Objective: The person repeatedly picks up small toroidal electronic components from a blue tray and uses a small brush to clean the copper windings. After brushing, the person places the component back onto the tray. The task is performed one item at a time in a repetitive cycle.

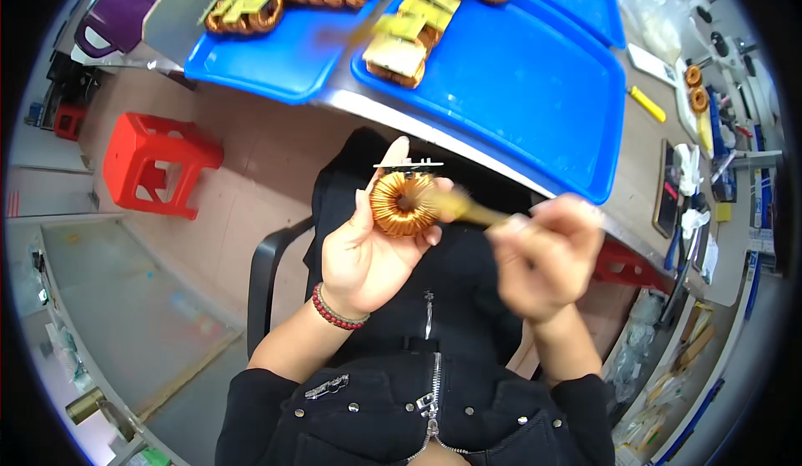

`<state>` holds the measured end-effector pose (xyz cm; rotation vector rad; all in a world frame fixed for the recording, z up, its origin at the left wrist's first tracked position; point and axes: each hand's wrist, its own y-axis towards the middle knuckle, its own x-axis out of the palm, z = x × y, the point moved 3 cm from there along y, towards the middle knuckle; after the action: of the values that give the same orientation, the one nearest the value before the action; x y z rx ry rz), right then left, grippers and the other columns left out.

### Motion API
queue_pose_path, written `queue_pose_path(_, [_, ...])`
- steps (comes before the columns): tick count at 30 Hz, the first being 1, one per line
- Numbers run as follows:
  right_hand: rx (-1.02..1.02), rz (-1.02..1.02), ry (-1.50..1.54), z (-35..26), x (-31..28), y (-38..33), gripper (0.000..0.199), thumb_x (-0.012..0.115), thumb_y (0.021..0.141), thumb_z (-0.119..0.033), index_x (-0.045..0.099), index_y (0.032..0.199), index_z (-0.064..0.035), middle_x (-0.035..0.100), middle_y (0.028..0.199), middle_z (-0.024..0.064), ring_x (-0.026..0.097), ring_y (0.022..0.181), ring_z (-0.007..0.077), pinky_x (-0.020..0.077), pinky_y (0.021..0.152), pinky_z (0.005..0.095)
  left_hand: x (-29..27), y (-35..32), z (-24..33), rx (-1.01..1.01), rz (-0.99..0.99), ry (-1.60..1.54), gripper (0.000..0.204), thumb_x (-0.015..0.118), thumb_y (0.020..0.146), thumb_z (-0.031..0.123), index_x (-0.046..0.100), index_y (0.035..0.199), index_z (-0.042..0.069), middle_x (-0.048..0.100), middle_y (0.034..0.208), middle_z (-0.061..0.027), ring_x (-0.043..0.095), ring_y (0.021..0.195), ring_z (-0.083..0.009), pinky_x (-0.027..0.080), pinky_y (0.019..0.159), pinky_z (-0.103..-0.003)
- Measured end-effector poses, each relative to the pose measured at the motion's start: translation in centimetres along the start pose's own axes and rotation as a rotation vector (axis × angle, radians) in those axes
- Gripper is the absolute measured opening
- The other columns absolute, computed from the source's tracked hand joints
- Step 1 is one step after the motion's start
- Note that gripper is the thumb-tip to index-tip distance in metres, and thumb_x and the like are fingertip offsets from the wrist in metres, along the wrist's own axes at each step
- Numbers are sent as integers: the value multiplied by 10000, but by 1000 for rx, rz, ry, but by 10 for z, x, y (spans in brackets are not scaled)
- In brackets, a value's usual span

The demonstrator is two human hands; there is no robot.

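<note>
My left hand holds a copper-wound ring coil upright over my lap, with a small white base plate at the coil's top. My right hand is blurred with motion and grips a thin yellowish strip that runs to the coil's right side and touches it. A red bead bracelet sits on my left wrist. Both hands hover below the table's front edge.
Two blue trays lie on the table with several copper coils and yellow pads at their far ends. A red stool stands on the floor at left. A yellow tool, pliers and more coils lie at right.
</note>
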<state>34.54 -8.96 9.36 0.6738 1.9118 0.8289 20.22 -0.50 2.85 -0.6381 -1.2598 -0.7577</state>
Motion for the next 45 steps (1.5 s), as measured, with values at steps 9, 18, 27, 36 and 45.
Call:
queue_pose_path(9, [292,18,242,29,14,17,122,628,784,-7,598,901,-25,477,1017,138,521,643,145,424,568,213,31,58,64,192,-156,49,503,320,955,363,222,1397,144,427,1246,-201,509,1021,-301,421,825,-369])
queue_pose_path(18, [551,-179,818,23,51,37,207,513,857,10,515,1063,-17,380,1139,85,512,693,81,429,554,199,30,72,77,224,-137,-30,461,277,963,370,349,1301,65,450,1240,-180,504,1075,-317,436,870,-389])
queue_pose_path(27, [1094,-186,1786,36,6,-12,258,511,899,-150,467,1132,-50,470,953,51,445,563,69,360,458,195,28,46,13,-59,-80,10,518,277,953,412,294,1351,82,444,1223,-206,508,988,-286,427,858,-374])
queue_pose_path(36, [230,-210,1896,-16,-66,69,419,271,979,-262,193,1385,-194,397,1242,196,400,397,40,336,345,164,41,11,-25,-204,41,167,629,324,928,466,111,1426,145,425,1195,-205,480,965,-268,410,828,-345])
queue_pose_path(45, [415,-101,1881,-7,-56,101,514,331,947,-363,92,1345,-142,196,1240,195,507,474,85,352,360,172,39,23,-18,-162,13,143,597,305,939,451,136,1423,145,416,1238,-207,481,982,-266,402,841,-353])
